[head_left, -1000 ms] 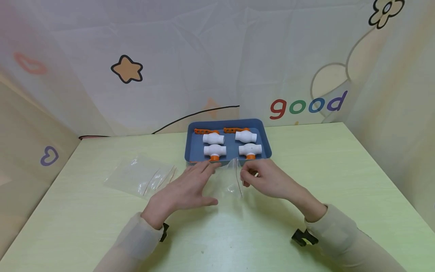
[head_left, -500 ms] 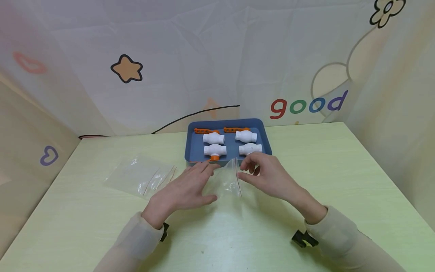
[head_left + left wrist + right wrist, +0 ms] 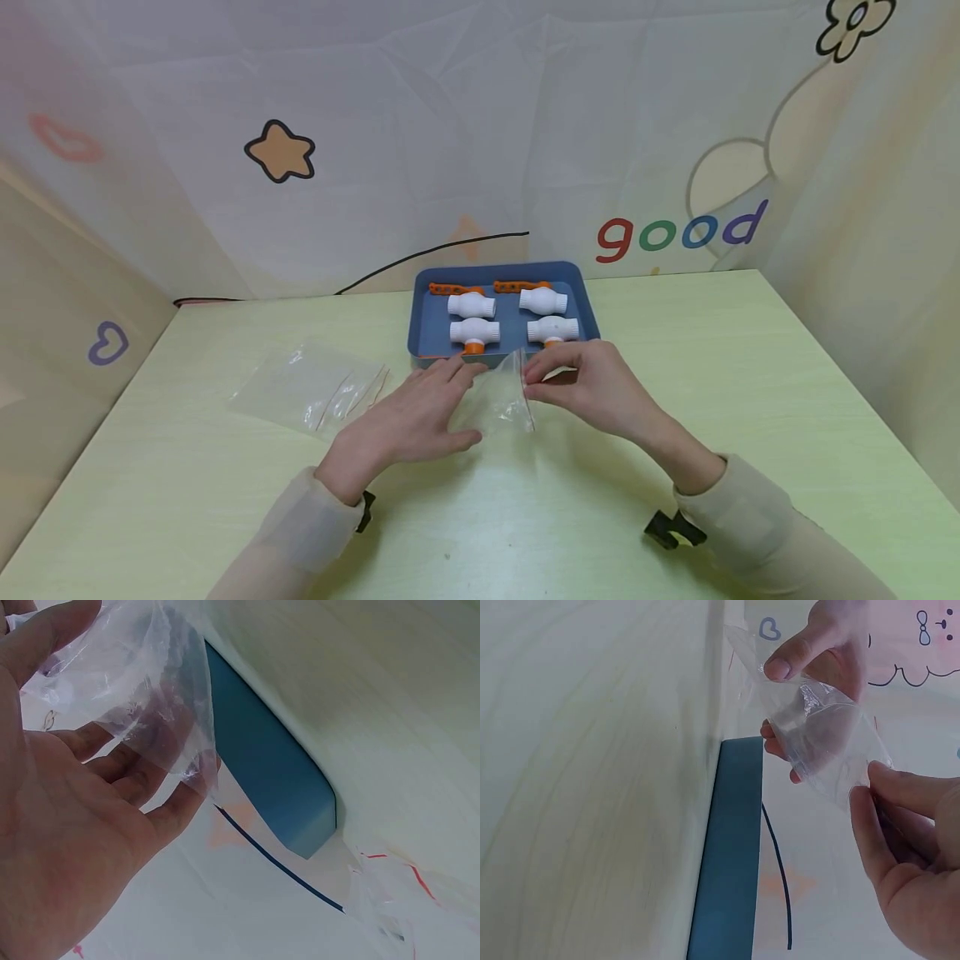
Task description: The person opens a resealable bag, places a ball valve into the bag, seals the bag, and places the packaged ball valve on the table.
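Observation:
A clear zip-lock bag with a red line along its mouth is held upright between the two hands, in front of the tray. My right hand pinches the mouth edge between thumb and fingertips; the right wrist view shows this pinch on the bag closely. On the other side, my left hand has its thumb and fingers spread apart. In the left wrist view, the bag lies against its extended fingers. No item shows inside the bag.
Behind the hands stands a blue tray with several white ball valves with orange handles. More flat zip-lock bags lie on the table to the left. A printed curtain rises behind the table.
My right hand's fingers opened and shifted up along the bag's mouth, then came together on its edge again. The left hand stays almost still.

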`<state>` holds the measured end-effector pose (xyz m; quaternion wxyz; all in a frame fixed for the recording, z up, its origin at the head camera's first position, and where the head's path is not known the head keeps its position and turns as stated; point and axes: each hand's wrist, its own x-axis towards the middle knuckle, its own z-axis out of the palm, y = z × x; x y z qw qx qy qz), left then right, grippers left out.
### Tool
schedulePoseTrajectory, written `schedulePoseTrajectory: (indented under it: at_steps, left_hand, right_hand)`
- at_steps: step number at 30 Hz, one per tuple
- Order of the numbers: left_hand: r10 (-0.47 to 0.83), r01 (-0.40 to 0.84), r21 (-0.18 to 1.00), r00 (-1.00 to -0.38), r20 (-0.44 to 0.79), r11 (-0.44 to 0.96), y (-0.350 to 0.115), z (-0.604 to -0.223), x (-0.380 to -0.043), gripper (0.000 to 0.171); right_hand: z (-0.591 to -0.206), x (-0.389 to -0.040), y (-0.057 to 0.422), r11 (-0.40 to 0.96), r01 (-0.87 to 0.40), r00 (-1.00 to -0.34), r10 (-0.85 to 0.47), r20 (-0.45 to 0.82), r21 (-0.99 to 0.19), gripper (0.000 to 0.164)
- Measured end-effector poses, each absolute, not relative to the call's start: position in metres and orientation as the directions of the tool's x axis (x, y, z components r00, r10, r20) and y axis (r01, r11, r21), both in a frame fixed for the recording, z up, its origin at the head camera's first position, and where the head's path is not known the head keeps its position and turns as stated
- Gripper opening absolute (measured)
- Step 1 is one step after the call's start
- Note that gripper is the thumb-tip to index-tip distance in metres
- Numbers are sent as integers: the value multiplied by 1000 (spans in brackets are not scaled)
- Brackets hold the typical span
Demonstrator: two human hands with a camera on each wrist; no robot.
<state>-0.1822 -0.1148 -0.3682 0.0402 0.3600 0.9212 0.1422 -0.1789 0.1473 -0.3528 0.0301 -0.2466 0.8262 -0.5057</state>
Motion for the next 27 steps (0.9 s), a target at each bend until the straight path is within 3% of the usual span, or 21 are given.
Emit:
schedulePoseTrajectory:
  at_steps: [7, 18, 27]
  left_hand:
    - [678, 657, 280, -735, 30, 700, -114, -368, -182, 75]
    - [682, 662, 284, -730, 37, 693, -114, -368, -181, 73]
    - [661, 634, 311, -750, 24, 708, -115, -368, -181, 76]
  right_hand:
    - [-353, -177, 147, 359, -359, -867, -471, 165, -862, 17]
    - [-358, -178, 146, 307, -491, -775, -582, 247, -816, 39]
    - [-359, -180, 147, 343, -527, -768, -583, 264, -777, 44]
